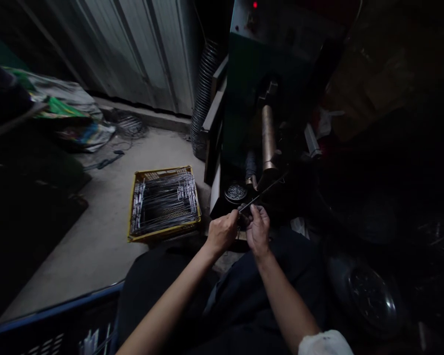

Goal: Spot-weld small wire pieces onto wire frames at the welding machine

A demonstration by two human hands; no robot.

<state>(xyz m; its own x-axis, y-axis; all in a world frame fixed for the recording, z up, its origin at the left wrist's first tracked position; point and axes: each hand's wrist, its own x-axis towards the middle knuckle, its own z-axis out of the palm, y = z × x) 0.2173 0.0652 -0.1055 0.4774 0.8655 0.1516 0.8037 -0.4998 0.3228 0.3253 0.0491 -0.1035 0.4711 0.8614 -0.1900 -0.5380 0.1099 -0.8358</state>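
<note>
My left hand [222, 230] is closed, with thumb and fingers pinching the near end of a thin metal wire rod [258, 195]. The rod slants up to the right, toward the lower end of a copper-coloured machine arm [268, 132]; whether they touch is too dark to tell. Beside it my right hand [258, 227] is closed as well, its thumb and fingertips at the rod close to the left hand. Just beyond the hands sits a round dish [236, 192] of small shiny metal pieces.
On the floor to the left stands a yellow crate [166, 230] holding many bent wire pieces. The dark green machine [240, 88] rises ahead, with a ribbed hose [203, 93] beside it. A blue crate [59, 313] is at lower left. A shiny round container [372, 296] lies at right.
</note>
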